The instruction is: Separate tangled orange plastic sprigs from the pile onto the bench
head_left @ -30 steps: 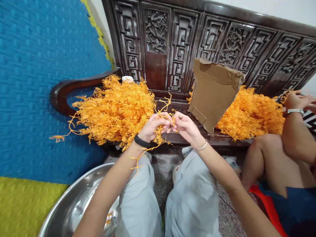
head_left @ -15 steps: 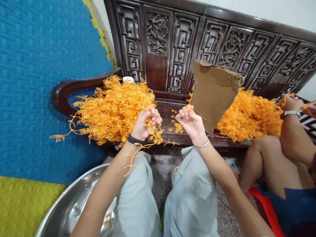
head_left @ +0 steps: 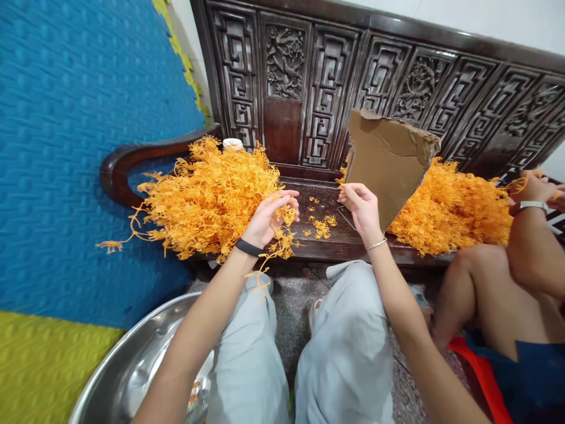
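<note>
Left hand [head_left: 268,219]: black band worn at the wrist, forearm unsleeved. Right hand [head_left: 364,207]: thin silver bangle at the wrist, forearm likewise unsleeved. Below both hands, light grey trousers cover the knees

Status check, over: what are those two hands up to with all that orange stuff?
Left hand clutching orange plastic sprigs beside the left pile. Right hand at the cardboard sheet, fingers curled, contents unclear. Loose bits on the bench between.
</note>
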Demonstrator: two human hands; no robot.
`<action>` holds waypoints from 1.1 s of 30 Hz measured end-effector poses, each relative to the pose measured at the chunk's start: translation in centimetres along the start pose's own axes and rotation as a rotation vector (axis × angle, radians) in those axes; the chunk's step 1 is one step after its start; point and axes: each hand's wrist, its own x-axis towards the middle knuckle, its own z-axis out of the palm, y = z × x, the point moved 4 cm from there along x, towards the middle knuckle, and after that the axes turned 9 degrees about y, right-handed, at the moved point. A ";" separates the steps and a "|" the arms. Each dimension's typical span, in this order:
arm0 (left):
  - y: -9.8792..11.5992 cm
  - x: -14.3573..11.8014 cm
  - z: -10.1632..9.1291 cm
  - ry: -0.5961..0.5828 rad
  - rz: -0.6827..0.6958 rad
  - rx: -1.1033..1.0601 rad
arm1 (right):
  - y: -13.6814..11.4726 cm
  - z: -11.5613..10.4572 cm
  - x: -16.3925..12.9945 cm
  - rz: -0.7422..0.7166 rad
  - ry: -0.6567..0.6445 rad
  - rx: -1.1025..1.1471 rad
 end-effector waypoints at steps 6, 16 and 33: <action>-0.3 0.0 0.1 0.022 -0.089 0.084 | 1.7 -0.8 0.6 0.099 -0.076 -0.105; -1.5 0.6 -0.4 0.070 -0.125 0.147 | 6.1 -1.8 2.4 0.096 -0.220 -0.678; -1.7 0.9 -0.6 0.026 -0.083 0.247 | 0.3 3.5 -3.3 0.180 -0.582 -0.305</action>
